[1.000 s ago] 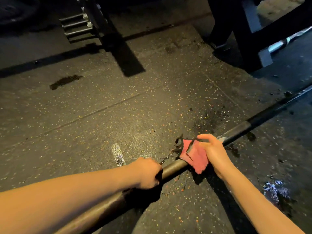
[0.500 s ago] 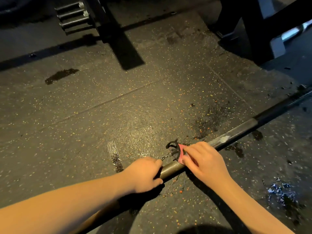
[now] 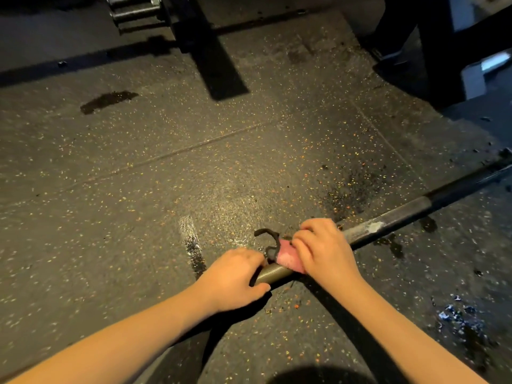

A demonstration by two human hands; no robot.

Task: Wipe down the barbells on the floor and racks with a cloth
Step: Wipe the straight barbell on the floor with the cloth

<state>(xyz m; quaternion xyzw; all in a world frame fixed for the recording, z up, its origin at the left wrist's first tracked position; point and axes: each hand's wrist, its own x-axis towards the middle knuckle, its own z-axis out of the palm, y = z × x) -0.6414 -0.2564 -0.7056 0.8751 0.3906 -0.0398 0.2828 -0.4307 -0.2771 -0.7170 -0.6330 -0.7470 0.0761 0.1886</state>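
A long metal barbell (image 3: 393,221) lies on the speckled rubber floor, running from the lower middle up to the right edge. My left hand (image 3: 232,275) grips its knurled shaft. Just to the right, my right hand (image 3: 322,248) presses a pink cloth (image 3: 288,257) with a dark frayed edge around the bar. The two hands sit close together, with a short bare stretch of bar between them. A pale smear marks the bar beyond my right hand. The bar's near end is hidden under my left arm.
A dark rack post (image 3: 205,45) with horizontal storage pegs (image 3: 133,9) stands at the top left. A black bench frame (image 3: 443,51) rises at the top right. Wet patches (image 3: 460,325) and dark stains (image 3: 108,101) dot the floor.
My right hand folded the spread cloth down around the bar and slid it toward my left hand. The view has shifted nearer to the floor.
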